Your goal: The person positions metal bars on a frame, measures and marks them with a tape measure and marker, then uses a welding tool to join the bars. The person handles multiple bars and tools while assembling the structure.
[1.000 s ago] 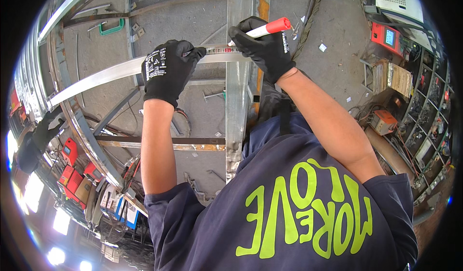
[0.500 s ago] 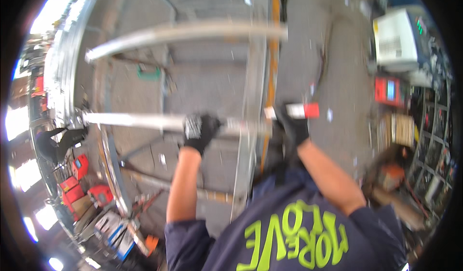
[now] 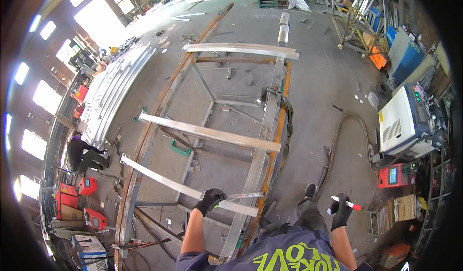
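Note:
My left hand (image 3: 211, 201), in a black glove, is closed over the nearest metal bar (image 3: 166, 183). It grips a tape measure whose short blade (image 3: 245, 195) sticks out to the right, above the bar; the case is mostly hidden by the fingers. My right hand (image 3: 341, 212), gloved too, is closed around a white marker with a red end (image 3: 348, 203). That hand is held out over the floor, right of the frame and apart from it. Two more metal bars, a middle one (image 3: 212, 133) and a far one (image 3: 241, 49), lie across the long steel frame (image 3: 251, 186).
A green clamp-like piece (image 3: 180, 149) is within the frame. Right of me, a cable (image 3: 333, 148) curves over the floor towards a white machine (image 3: 399, 121) and a red unit (image 3: 393, 175). At left, a person (image 3: 82, 152) sits beside a stack of long metal profiles (image 3: 115, 92).
The view has tilted up and shows more of the workshop. My right hand has moved from the bar's right end out to the right with the marker. The left stays by the bar.

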The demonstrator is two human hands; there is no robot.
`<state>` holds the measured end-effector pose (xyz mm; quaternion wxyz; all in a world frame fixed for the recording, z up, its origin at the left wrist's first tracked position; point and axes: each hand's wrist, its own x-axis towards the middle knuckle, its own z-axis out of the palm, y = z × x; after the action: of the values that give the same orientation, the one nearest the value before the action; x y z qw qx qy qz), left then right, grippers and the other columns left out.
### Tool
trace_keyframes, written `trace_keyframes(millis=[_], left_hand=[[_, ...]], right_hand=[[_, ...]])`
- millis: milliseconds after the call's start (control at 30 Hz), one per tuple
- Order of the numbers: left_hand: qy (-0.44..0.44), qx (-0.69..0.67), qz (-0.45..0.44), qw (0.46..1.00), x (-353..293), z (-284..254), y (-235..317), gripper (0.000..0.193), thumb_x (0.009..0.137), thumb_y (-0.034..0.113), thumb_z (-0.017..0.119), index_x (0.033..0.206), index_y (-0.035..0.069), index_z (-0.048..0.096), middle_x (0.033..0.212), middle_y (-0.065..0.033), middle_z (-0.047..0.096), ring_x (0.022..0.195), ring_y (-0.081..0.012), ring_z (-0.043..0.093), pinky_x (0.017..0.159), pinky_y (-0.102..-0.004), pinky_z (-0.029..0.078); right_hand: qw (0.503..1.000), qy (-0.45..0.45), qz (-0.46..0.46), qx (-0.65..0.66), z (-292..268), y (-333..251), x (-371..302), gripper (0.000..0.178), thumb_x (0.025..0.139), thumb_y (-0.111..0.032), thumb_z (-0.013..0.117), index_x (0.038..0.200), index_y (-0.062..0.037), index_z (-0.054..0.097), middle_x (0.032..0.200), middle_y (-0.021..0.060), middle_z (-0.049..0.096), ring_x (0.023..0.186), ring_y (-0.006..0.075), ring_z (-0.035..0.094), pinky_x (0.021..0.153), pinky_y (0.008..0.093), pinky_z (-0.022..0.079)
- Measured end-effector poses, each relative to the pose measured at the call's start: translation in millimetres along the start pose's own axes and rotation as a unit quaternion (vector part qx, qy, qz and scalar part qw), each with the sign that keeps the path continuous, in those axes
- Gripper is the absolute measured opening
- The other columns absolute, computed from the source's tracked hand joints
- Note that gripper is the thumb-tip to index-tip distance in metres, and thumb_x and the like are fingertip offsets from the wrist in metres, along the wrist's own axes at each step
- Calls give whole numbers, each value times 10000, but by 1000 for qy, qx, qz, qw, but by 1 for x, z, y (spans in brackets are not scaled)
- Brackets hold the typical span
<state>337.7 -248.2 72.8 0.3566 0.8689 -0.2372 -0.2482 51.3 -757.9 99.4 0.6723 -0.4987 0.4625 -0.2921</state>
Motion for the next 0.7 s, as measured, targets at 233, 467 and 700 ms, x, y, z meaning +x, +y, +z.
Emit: trace_keyframes(millis=[233, 467, 700], left_hand=[[311, -91, -75, 943, 37, 40, 146, 184, 955, 177, 782, 962, -7, 781, 764, -52, 665, 618, -117, 592, 580, -304, 484], [416, -188, -151, 877, 124, 109, 245, 113, 948, 124, 773, 931, 16, 804, 695, 21, 631, 612, -60, 547, 555, -265, 426], [379, -98, -148, 908, 240, 103, 273, 126, 922, 127, 814, 966, 9, 808, 739, -28, 719, 605, -84, 625, 548, -279, 488]], right_hand=[[999, 29, -37, 23, -26, -59, 194, 271, 1007, -348, 713, 854, -139, 635, 612, -14, 572, 465, 93, 522, 417, 271, 361], [994, -36, -84, 63, 29, -165, 366, 235, 1015, -372, 717, 944, -152, 673, 655, -31, 584, 497, 83, 538, 442, 269, 389], [971, -205, -72, 101, 143, -196, 473, 227, 1032, -328, 709, 1087, -109, 684, 684, -15, 615, 531, 85, 536, 488, 261, 409]])
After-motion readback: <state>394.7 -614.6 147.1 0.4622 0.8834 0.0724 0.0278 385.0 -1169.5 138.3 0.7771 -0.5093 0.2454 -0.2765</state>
